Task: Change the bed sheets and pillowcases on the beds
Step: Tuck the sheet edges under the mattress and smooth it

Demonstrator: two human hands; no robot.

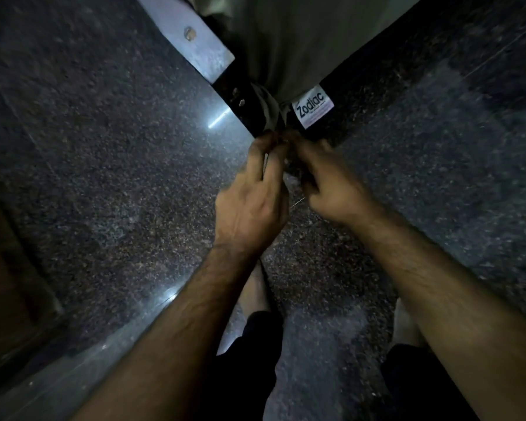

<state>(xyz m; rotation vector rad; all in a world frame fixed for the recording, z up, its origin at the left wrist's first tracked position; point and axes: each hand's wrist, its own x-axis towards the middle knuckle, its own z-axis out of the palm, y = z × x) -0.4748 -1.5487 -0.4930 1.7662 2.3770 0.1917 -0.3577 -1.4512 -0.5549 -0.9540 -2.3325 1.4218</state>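
A pale bed sheet (295, 41) covers the corner of a dark mattress (343, 86) that bears a white "Zodiac" label (313, 106). The sheet's corner is gathered into a twisted bunch (269, 109) running down the mattress corner. My left hand (252, 202) and my right hand (325, 180) meet just below that corner, fingers closed on the end of the bunched sheet. The fingertips are blurred, so the exact grip is hard to see.
A grey metal bed-frame bar (192, 34) with a bolt runs up to the left of the corner. Dark speckled stone floor (104, 162) lies all around. My legs in dark shorts (255, 344) and bare feet are below. A brown wooden surface (3, 268) sits at the left edge.
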